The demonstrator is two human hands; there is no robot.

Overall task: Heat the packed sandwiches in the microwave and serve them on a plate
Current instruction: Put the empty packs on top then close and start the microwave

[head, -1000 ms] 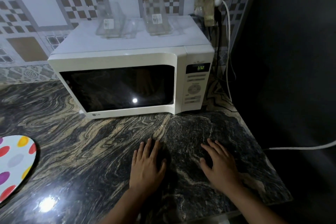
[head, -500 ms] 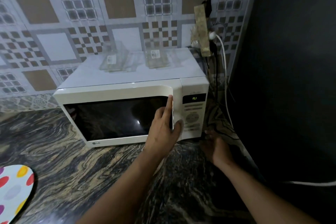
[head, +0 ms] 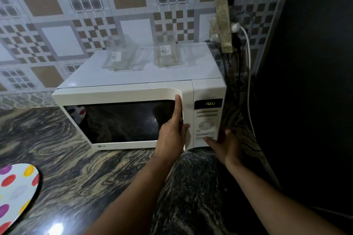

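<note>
The left hand (head: 172, 135) gripped the white microwave's door edge (head: 184, 112), index finger extended; the right hand (head: 226, 146) braced the microwave corner, fingers spread.

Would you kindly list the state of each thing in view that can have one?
microwave door: just ajar at its right edge.
microwave display: lit, digits unclear.
left hand: grip on the door's right edge.
right hand: braced on the microwave's lower right corner, fingers hidden.
two clear packs: on top of the microwave, apparently empty.
spotted plate: on the counter, nothing visible on it.
white plug: plugged in.
</note>
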